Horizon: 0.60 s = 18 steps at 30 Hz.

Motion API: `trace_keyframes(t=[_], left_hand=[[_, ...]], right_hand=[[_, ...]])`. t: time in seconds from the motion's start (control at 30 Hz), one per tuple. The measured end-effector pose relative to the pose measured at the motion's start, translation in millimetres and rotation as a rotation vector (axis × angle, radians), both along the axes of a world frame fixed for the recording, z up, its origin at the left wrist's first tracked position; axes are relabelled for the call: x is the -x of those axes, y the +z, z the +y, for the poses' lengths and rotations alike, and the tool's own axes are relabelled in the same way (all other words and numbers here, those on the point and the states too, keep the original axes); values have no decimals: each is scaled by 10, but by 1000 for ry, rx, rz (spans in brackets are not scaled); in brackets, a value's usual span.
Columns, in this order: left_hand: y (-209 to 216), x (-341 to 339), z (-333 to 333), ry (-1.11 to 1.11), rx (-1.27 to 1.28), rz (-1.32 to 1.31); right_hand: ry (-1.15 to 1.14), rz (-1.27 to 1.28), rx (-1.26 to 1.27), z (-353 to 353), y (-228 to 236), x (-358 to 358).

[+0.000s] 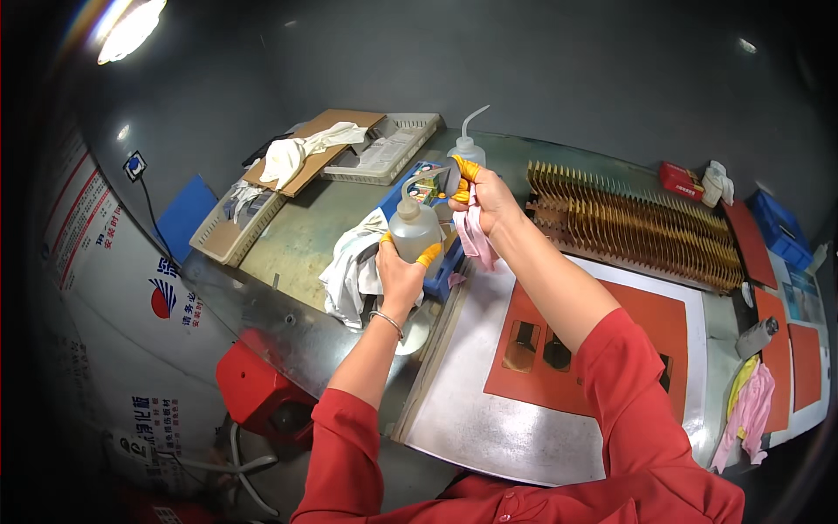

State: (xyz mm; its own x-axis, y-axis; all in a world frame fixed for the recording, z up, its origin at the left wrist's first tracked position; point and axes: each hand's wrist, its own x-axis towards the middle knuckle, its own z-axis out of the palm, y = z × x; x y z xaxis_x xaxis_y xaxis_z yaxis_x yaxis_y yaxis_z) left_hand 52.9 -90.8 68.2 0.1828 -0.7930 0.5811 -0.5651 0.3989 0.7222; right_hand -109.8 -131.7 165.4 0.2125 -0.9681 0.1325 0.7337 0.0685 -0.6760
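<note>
My left hand (401,281), with yellow finger covers, is wrapped round a translucent squeeze wash bottle (416,229) with a bent spout. Its spout reaches up toward my right hand (489,199), which also wears yellow finger covers. Between the right thumb and fingers is a small dark grey flat piece (452,177), its exact kind unclear. A pink cloth (472,234) hangs from the same hand. Beside the bottle lies a crumpled white cloth (352,266), and a blue tray (447,272) is partly hidden behind it.
A second wash bottle (468,150) stands behind my right hand. To the right, a slotted rack (633,223) holds many thin plates. Dark pieces lie on an orange-red mat (497,375). Cardboard (327,162) rests across white baskets (229,244). A red stool (262,384) stands at the left.
</note>
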Motion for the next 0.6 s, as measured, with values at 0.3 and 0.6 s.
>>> trace_keyframes(t=[0.3, 0.6], left_hand=[[95, 13, -2, -42, -45, 93], [-153, 95, 371, 82, 314, -99]], right_hand=[[90, -23, 71, -123, -53, 54], [-187, 359, -94, 903, 133, 744]])
